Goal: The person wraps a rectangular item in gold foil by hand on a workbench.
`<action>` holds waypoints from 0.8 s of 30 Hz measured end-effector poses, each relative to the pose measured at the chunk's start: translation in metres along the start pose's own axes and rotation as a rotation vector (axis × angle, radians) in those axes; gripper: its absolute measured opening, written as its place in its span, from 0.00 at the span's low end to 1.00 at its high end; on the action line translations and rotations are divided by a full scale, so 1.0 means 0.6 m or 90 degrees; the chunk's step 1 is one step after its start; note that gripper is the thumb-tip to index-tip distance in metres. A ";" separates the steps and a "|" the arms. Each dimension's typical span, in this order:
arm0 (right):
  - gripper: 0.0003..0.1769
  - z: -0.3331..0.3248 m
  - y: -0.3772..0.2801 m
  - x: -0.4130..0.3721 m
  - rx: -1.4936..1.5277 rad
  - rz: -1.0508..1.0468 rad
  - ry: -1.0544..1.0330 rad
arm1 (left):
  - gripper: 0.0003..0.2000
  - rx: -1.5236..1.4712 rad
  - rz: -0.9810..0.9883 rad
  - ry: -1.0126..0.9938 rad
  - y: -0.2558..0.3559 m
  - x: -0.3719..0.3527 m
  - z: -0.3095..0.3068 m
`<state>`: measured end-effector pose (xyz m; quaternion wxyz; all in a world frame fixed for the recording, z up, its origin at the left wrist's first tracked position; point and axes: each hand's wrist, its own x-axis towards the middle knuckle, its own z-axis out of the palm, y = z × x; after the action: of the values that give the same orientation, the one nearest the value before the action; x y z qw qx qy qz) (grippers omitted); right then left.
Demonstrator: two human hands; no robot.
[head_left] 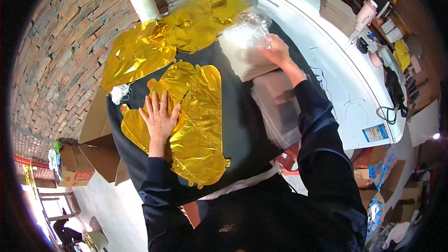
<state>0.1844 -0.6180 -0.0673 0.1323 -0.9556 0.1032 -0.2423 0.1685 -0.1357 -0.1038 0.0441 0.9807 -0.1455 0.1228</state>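
Observation:
My left hand [161, 119] lies flat with spread fingers on a deflated gold foil balloon [198, 130], which rests on the black-covered table [242, 126]. My right hand [275, 50], its fingers curled, grips crumpled clear plastic [254, 21] that looks like a bag. Beneath that plastic is a stack of pale flat sheets [249, 67]. Closer to my body, a pile of clear plastic sleeves [275, 107] lies under my right forearm. More gold foil balloons [140, 53] are spread along the far side of the table.
A white chest-like appliance [331, 60] stands along the right, bearing a pink bottle [366, 14], brown cardboard [336, 14] and a dark cord. A small white bundle [120, 93] sits at the table's left edge. Cardboard boxes [100, 144] stand left, beside a brick wall [60, 51].

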 end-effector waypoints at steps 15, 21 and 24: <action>0.14 -0.080 0.150 -0.117 0.097 -0.024 0.355 | 0.35 0.026 0.004 -0.003 0.000 0.000 0.003; 0.11 -0.075 0.133 -0.140 0.210 -0.045 0.203 | 0.35 0.028 0.005 -0.003 -0.003 -0.002 0.003; 0.12 -0.089 0.135 -0.136 0.248 -0.010 0.093 | 0.35 0.023 0.003 -0.002 0.000 0.003 0.004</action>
<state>0.0770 -0.6839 -0.0824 0.3051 -0.8926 0.0565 -0.3270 0.1710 -0.1366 -0.1057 0.0257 0.9812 -0.1453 0.1243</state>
